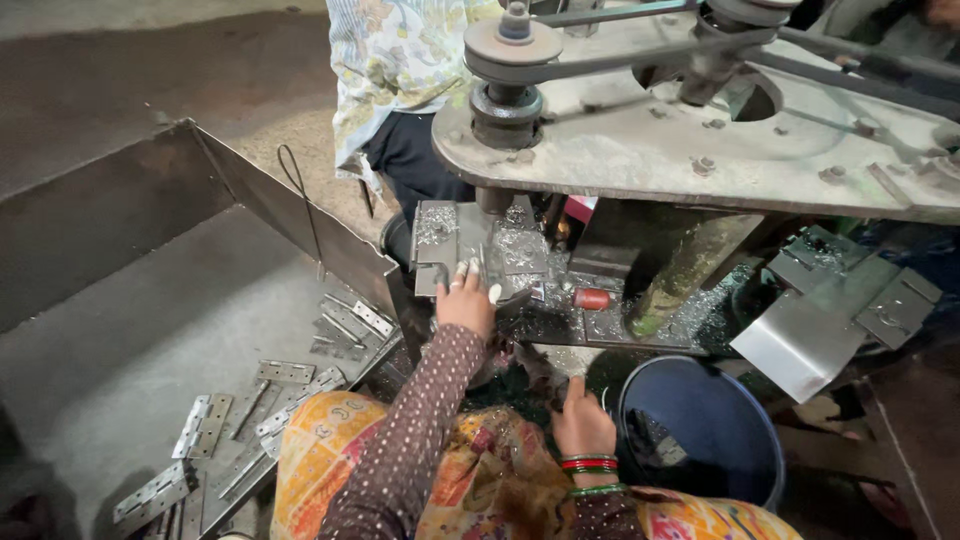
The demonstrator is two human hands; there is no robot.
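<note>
Pressing down: the left hand is being held flat on the small metal plate lying on the machine bed, fingers stretched forward and close together; nothing is being gripped.
Right hand: the right hand is being kept low beside the blue bucket, fingers loosely curled, thumb raised; whether anything is being held inside it cannot be told.
Metal plate: it is being kept under the spindle, on the near part of the bed, touching the left fingertips.
Blue bucket: it is being shown open-topped, just right of the right hand; a few pale scraps are being glimpsed on its dark bottom, too dim to name.
Steel tray: the large steel tray at the left is being seen with tall slanted walls; hinges are lying scattered in its near corner, most of its floor being left bare.
Bed litter: bright metal shavings are being shown spread over the bed, with a red cap lying among them.
Edges: the tray's right wall is being seen ending just beside the left forearm; bent sheet pieces are jutting out at the right, near the bucket's rim.
Open room: the gap between bed and bucket is being taken up by the right hand; another person's patterned shirt is being seen behind the machine.
</note>
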